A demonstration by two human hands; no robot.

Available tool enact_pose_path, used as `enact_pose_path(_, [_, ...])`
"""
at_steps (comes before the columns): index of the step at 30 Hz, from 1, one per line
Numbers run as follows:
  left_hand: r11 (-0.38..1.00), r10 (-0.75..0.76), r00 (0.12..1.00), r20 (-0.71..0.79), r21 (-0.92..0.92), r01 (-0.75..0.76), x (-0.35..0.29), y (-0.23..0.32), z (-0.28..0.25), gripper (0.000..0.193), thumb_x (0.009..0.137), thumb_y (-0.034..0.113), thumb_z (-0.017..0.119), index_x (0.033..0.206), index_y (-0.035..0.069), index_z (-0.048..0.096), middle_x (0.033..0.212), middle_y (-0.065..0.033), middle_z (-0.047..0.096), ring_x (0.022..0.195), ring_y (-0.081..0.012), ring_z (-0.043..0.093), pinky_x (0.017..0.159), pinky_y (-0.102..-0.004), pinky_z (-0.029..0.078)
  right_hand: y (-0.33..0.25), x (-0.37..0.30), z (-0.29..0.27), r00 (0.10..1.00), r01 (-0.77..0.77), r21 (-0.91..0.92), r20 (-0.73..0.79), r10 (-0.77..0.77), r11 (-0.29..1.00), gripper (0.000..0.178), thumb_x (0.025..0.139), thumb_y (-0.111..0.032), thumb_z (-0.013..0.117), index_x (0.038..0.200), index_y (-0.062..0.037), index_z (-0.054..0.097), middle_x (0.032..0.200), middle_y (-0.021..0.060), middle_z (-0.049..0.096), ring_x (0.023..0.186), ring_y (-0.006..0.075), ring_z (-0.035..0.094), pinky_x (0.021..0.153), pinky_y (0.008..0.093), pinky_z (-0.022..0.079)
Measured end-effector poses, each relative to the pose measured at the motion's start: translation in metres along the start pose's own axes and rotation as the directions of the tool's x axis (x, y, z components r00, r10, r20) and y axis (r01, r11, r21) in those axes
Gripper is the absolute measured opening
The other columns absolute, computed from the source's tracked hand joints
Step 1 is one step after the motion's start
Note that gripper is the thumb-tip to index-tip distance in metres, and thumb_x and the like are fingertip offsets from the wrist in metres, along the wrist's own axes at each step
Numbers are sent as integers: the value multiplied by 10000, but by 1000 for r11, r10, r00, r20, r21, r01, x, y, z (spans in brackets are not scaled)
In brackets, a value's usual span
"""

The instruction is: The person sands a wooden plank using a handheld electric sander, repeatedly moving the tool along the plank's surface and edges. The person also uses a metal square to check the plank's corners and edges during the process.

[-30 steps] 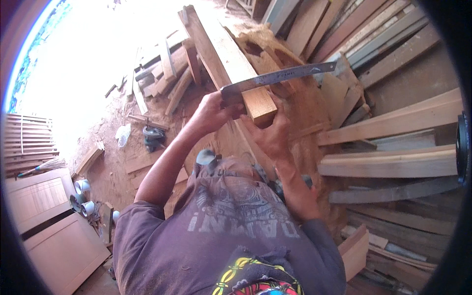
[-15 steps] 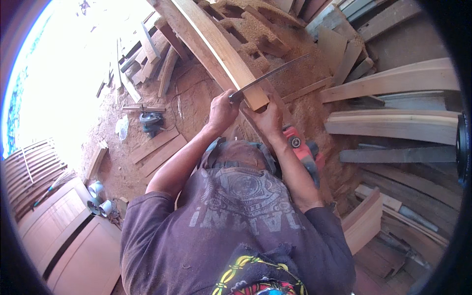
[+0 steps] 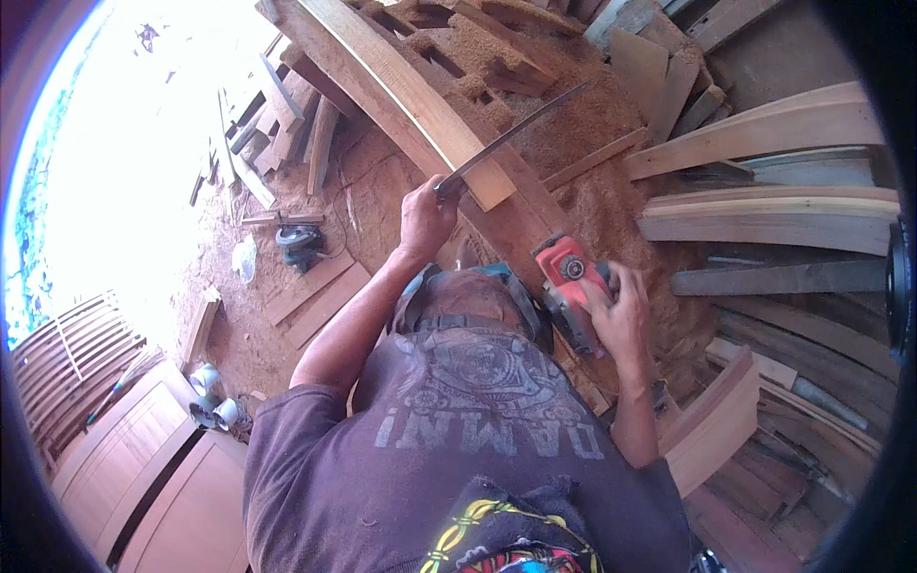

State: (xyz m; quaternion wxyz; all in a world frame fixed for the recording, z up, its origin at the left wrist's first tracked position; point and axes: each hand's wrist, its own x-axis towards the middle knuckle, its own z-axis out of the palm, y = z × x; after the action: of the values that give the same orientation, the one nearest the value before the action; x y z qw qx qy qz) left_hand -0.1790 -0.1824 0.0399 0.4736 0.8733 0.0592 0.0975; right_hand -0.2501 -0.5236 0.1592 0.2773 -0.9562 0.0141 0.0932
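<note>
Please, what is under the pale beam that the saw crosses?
Under the beam, a brown plank shows along the left side and past the near end. The part directly beneath is covered.

The one view comes from the left of two fisheye cameras worn on the person's head. It looks steeply down and forward over the shirt (image 3: pixel 492 420), which is nearest and fills the lower middle, to the left hand (image 3: pixel 428 220) and right hand (image 3: pixel 623 320), a little farther off. Upright and unmirrored, it spans widely, from panels (image 3: pixel 129 439) at lower left to boards (image 3: pixel 769 224) at right, straight edges bending toward its dark rim.
</note>
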Motion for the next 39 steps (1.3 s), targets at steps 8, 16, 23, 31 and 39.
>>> enact_pose_path(8, [1000,-18,1000,6,-3,18,1,6,-4,134,962,134,739,1052,35,745,902,-217,761,854,-403,765,762,-477,592,39,-28,-19,825,-448,412,533,189,793,518,1108,-506,616,1131,-2,735,703,-17,572,618,73,524,554,278,443])
enact_pose_path(16, [999,-42,999,25,-20,43,0,10,-3,161,992,174,718,1066,36,755,920,-221,765,853,-405,767,759,-481,588,-41,-24,-44,906,-388,695,407,114,605,584,1104,-572,588,1035,-15,752,698,-40,574,634,54,525,545,267,395])
enact_pose_path(23, [988,-102,995,12,-114,103,1,4,-10,165,994,175,740,1078,41,785,933,-211,782,869,-354,790,767,-447,595,-95,38,-46,880,-285,502,475,15,817,501,1114,-487,580,901,-42,662,675,-31,533,580,47,493,518,244,382])
enact_pose_path(31, [882,-382,911,-155,-356,309,-15,-41,-74,155,995,121,799,1114,25,824,993,-76,841,898,-107,736,828,-307,576,-145,86,-17,856,-364,541,516,43,758,459,1110,-457,595,854,-77,612,665,-47,516,557,45,485,506,228,387])
enact_pose_path(39, [777,-603,689,-403,-495,389,-56,-89,-150,189,1021,146,804,1118,-16,800,1028,-58,813,940,-123,725,870,-306,568,-244,188,31,906,-130,554,404,-129,822,489,1086,-490,590,879,-60,693,676,-42,543,562,49,510,507,261,408])
